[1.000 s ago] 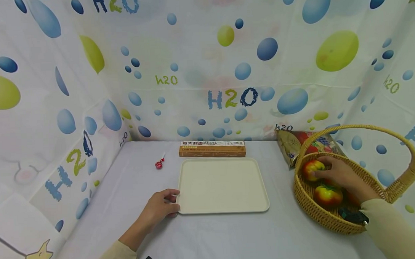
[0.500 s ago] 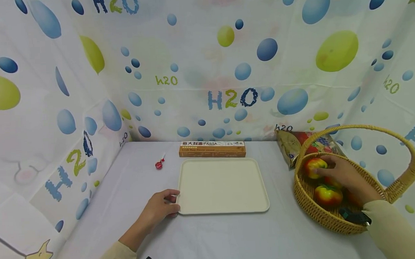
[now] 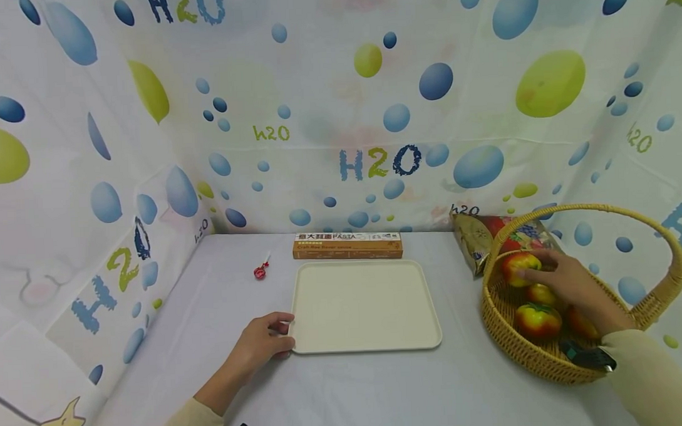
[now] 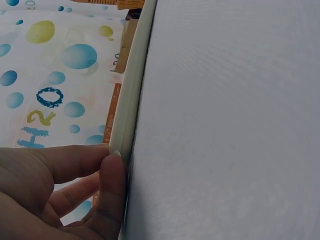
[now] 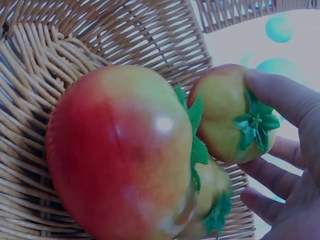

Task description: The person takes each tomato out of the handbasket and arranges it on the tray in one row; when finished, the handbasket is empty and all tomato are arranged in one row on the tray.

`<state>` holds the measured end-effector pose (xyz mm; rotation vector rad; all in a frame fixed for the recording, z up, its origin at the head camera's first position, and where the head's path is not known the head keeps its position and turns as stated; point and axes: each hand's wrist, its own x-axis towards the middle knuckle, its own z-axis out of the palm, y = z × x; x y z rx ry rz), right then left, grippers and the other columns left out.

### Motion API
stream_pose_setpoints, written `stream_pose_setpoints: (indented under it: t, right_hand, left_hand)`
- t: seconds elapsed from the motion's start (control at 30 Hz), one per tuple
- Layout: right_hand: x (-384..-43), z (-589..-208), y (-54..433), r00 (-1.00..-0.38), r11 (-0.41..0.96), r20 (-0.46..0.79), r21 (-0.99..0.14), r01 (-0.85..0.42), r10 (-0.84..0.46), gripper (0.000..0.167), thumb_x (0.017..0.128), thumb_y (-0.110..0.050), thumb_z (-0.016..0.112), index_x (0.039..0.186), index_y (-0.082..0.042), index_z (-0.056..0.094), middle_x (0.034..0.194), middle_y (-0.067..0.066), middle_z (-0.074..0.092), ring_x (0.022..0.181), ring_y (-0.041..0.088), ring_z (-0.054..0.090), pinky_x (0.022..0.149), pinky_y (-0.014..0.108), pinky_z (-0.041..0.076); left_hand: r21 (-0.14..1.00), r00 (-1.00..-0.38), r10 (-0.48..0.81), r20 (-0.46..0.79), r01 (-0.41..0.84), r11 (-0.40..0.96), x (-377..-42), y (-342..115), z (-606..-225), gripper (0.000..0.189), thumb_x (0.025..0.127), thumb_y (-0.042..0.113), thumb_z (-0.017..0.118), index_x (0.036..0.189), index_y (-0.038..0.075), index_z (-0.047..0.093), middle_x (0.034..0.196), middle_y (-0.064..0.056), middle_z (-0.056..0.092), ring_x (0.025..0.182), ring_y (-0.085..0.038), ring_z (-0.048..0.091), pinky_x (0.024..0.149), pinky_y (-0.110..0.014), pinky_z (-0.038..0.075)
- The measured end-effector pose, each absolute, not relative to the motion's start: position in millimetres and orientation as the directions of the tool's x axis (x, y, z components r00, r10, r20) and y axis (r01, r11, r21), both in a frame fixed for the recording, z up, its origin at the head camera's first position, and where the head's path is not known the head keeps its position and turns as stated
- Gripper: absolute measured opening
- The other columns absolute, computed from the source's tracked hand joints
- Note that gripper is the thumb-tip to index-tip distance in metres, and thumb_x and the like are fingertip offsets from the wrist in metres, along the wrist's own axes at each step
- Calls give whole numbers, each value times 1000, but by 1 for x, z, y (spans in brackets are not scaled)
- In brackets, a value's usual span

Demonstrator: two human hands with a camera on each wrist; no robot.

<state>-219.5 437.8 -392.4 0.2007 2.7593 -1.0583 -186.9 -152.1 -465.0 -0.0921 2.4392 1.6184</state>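
Observation:
At the right in the head view, my right hand (image 3: 569, 284) grips a red-and-yellow tomato (image 3: 519, 269) over the far side of a wicker basket (image 3: 512, 351). In the right wrist view, the thumb and fingers are around this tomato (image 5: 217, 117), its green star-shaped leaves facing the palm. Several similar tomatoes lie below, one a large red tomato (image 5: 120, 150) close to the camera. My left hand (image 3: 259, 340) pinches the left edge of a cream rectangular tray (image 3: 367, 306) lying on the table. In the left wrist view, thumb and forefinger meet at the tray's rim (image 4: 131, 95).
A brown pasta box (image 3: 348, 246) lies behind the tray. A red-wrapped lollipop (image 3: 260, 272) is at the back left. Behind the basket, whose tall handle (image 3: 594, 208) arches over it, rests a colourful packet (image 3: 472, 243). Patterned cloth (image 3: 314, 82) walls the white table.
My right hand has moved slightly right and up with the tomato, showing more of the fruit beneath. My left hand stays at the tray's edge. The head view has shifted slightly.

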Motion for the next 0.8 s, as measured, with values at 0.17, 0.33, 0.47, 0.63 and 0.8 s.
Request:
stream_pose_setpoints:
  t: [0.17,0.33,0.47,0.63,0.8]
  right_hand:
    - [-214,-387,436,-984,721,-169,-675,157,56,97,95,-61,60,157,5,23,151,36,35,126,50,45,102,65,44]
    - [-209,-381,435,-987,701,-150,-697,146,57,96,96,-60,59,158,3,21,151,35,34,131,52,39,106,73,36]
    - [-204,-378,434,-994,694,-92,-711,110,64,92,96,-57,61,157,2,26,150,33,38,133,51,38,106,73,35]
    - [-204,-385,432,-997,717,-35,-693,75,70,83,97,-51,63,150,6,35,143,31,46,125,43,47,91,32,51]
    - [-204,-389,433,-997,720,-23,-691,65,68,79,98,-47,64,150,5,35,142,30,47,125,43,48,84,22,48]
  left_hand:
    - [910,-978,81,-193,-148,386,-187,-152,-465,51,78,-8,76,127,-3,65,104,-13,62,79,-18,62,67,-33,62]
    - [915,-978,89,-190,-144,377,-187,-152,-466,51,77,-9,76,127,-3,65,105,-14,62,79,-18,62,67,-33,63]
    - [913,-978,81,-192,-148,380,-188,-153,-467,51,77,-9,76,126,-3,65,104,-13,62,79,-18,62,67,-33,63]
    - [915,-978,84,-191,-147,375,-188,-154,-470,51,77,-9,76,126,-3,65,105,-14,62,78,-18,62,66,-33,62]
    - [913,-978,79,-194,-150,379,-189,-154,-470,51,76,-9,76,126,-2,66,105,-13,62,78,-18,62,66,-33,62]
